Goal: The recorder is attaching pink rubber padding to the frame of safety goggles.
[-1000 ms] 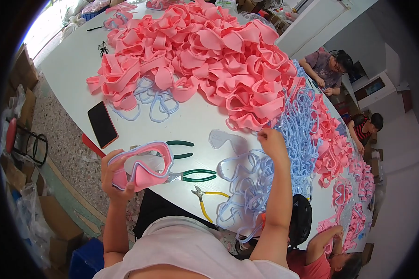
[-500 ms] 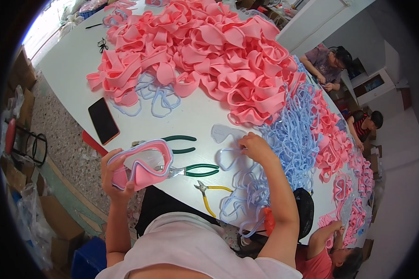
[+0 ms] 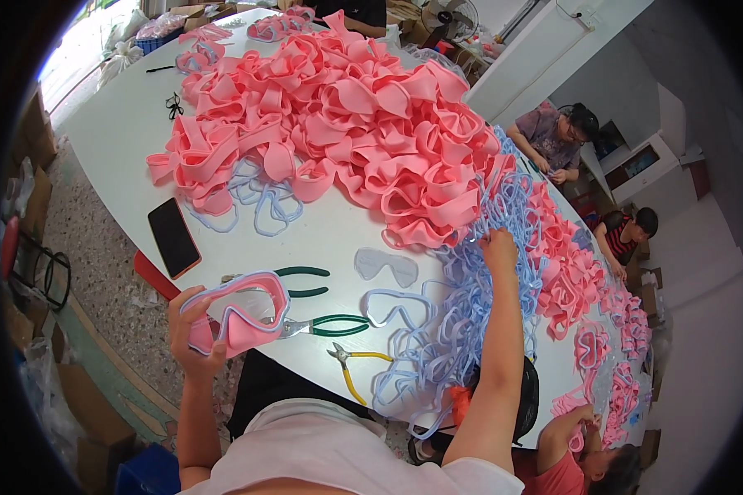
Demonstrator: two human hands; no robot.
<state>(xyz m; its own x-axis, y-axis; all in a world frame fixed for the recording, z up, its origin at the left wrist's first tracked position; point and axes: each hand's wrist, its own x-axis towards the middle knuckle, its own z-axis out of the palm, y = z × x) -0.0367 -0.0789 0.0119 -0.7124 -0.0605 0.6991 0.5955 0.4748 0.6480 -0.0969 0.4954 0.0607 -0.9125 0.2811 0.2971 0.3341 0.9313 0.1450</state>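
Pink dive mask (image 3: 248, 332) in left hand (image 3: 188, 340), right hand (image 3: 499, 250) at tangled blue frames (image 3: 461, 318)
The left hand grips the mask's left end, its long axis slanting up rightward; the right hand is well apart to the right, fingers bent (whether on a frame, cannot tell); a clear lens (image 3: 385, 267) lies between, nearer the right hand, on the white table (image 3: 124, 148); a co-worker in purple (image 3: 543, 136) is at its right edge

Whether the right hand (image 3: 499, 249) grips any blue frames (image 3: 462, 318) is unclear; the pink diving mask (image 3: 244, 329) partly hides green-handled pliers (image 3: 302, 270).
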